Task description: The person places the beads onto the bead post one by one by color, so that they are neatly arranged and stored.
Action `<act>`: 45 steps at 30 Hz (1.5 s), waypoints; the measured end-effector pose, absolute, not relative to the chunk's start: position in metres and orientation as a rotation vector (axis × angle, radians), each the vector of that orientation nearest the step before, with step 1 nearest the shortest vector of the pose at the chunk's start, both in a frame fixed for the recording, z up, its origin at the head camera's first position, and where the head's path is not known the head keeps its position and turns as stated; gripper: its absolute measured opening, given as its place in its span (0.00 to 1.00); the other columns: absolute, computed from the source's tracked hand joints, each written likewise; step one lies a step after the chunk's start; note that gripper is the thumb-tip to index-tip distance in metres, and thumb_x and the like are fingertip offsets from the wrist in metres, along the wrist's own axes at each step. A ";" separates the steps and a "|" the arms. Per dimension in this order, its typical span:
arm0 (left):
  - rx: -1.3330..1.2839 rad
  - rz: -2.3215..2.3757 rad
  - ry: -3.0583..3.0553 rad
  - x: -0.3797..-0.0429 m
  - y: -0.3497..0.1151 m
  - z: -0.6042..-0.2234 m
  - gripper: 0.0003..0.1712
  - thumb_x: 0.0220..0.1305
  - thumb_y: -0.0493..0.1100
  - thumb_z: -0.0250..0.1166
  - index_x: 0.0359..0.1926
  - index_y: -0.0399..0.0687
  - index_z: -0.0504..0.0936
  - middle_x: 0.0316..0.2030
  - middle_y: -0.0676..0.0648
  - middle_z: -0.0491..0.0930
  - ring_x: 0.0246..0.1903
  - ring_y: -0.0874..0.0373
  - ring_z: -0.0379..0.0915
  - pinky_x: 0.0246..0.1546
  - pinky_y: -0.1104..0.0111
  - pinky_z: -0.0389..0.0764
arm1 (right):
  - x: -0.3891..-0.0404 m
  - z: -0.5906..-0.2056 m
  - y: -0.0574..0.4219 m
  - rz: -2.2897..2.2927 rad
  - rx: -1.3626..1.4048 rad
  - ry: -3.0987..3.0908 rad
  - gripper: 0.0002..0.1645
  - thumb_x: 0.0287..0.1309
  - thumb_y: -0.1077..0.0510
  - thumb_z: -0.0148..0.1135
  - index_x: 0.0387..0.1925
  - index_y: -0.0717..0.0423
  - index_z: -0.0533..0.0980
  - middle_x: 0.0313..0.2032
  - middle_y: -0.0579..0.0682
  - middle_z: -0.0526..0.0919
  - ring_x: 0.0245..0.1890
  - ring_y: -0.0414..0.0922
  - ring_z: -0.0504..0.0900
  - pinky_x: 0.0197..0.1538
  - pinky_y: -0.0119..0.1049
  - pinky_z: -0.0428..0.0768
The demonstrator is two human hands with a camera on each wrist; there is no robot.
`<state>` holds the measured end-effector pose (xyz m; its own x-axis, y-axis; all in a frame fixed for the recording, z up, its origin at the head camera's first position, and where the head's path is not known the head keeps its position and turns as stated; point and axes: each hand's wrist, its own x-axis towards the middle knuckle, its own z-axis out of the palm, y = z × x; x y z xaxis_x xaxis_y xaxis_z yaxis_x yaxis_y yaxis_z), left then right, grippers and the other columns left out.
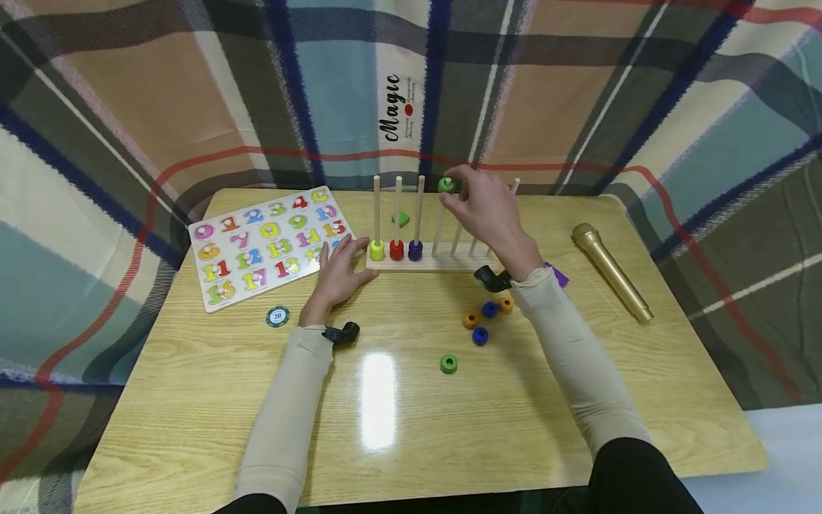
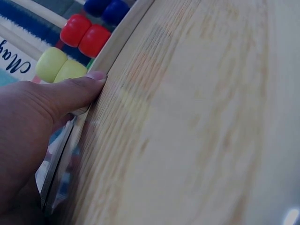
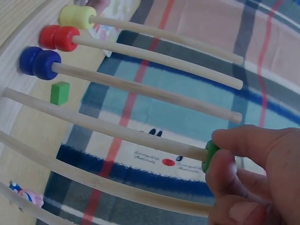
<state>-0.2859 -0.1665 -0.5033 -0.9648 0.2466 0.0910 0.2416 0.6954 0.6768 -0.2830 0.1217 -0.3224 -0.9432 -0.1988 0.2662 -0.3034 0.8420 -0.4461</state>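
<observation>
A wooden peg stand (image 1: 424, 265) stands at the table's back, with upright pegs in a row. Yellow beads (image 1: 377, 250), red beads (image 1: 397, 250) and dark blue beads (image 1: 415, 250) sit low on its first three pegs, two per peg in the wrist views. With thumb and fingertips my left hand (image 1: 338, 275) grips the stand's left end; in the left wrist view the thumb (image 2: 77, 93) lies along its front edge. My right hand (image 1: 489, 207) pinches a green bead (image 3: 210, 156) at the top of the fourth peg (image 3: 117, 124).
A number board (image 1: 263, 246) lies at left, a round chip (image 1: 277, 316) before it. Loose orange beads (image 1: 471, 319), blue beads (image 1: 480, 336) and a green bead (image 1: 449, 364) lie in front. A gold tube (image 1: 613, 273) is at right, a green block (image 1: 401, 219) behind the pegs.
</observation>
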 end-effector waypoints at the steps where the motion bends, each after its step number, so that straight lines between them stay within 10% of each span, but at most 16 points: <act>1: 0.416 1.147 2.887 -0.286 -0.166 -0.503 0.44 0.68 0.49 0.75 0.79 0.46 0.67 0.79 0.40 0.67 0.84 0.43 0.44 0.83 0.48 0.19 | -0.283 -0.323 0.122 0.728 0.387 -2.823 0.27 0.74 0.49 0.66 0.69 0.53 0.79 0.32 0.53 0.84 0.28 0.49 0.78 0.27 0.38 0.69; 11: 0.424 1.138 2.881 -0.287 -0.164 -0.504 0.44 0.69 0.49 0.74 0.80 0.46 0.67 0.79 0.41 0.67 0.85 0.44 0.43 0.83 0.49 0.18 | -0.255 -0.340 0.135 0.762 0.483 -2.716 0.36 0.74 0.48 0.67 0.76 0.53 0.70 0.30 0.51 0.85 0.19 0.46 0.74 0.24 0.39 0.69; 30: 0.411 1.129 2.883 -0.287 -0.165 -0.503 0.44 0.69 0.50 0.74 0.80 0.46 0.67 0.79 0.41 0.67 0.85 0.44 0.43 0.83 0.49 0.18 | -0.127 -0.444 0.145 0.357 1.061 -3.211 0.17 0.67 0.47 0.74 0.43 0.52 0.78 0.26 0.40 0.77 0.22 0.35 0.69 0.23 0.30 0.72; 45: 0.428 1.151 2.876 -0.286 -0.165 -0.504 0.43 0.69 0.48 0.73 0.80 0.46 0.67 0.79 0.41 0.67 0.85 0.43 0.43 0.83 0.51 0.18 | -0.197 -0.364 0.150 0.744 0.637 -2.745 0.22 0.70 0.58 0.70 0.60 0.61 0.79 0.49 0.57 0.86 0.27 0.44 0.80 0.26 0.36 0.77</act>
<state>-0.2860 -0.1649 -0.5038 -0.9624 0.2573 0.0872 0.2464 0.6916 0.6790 -0.1970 0.1497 -0.3643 -0.8799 -0.3490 0.3225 -0.4640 0.7771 -0.4253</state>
